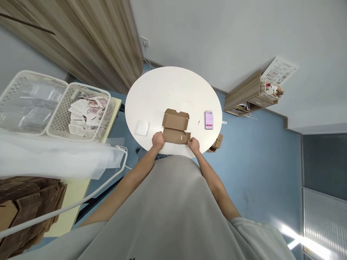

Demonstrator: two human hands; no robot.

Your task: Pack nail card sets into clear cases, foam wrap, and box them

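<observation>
A brown cardboard mailer box (175, 126) lies on the round white table (173, 90), near its front edge, with its lid flap standing open toward the far side. My left hand (158, 140) is closed on the box's near left corner. My right hand (193, 144) is closed on its near right corner. To the left of the box lies a small white square packet (142, 127). A phone with a pink screen (208, 120) rests to the right of the box.
Two white perforated baskets (54, 108) with clear bags and printed cards sit on a yellow side table at the left. Flat brown cardboard (24, 213) is stacked at the lower left. Small brown boxes (217, 142) lie on the blue floor, and a wooden cabinet (248, 94) stands at the back right.
</observation>
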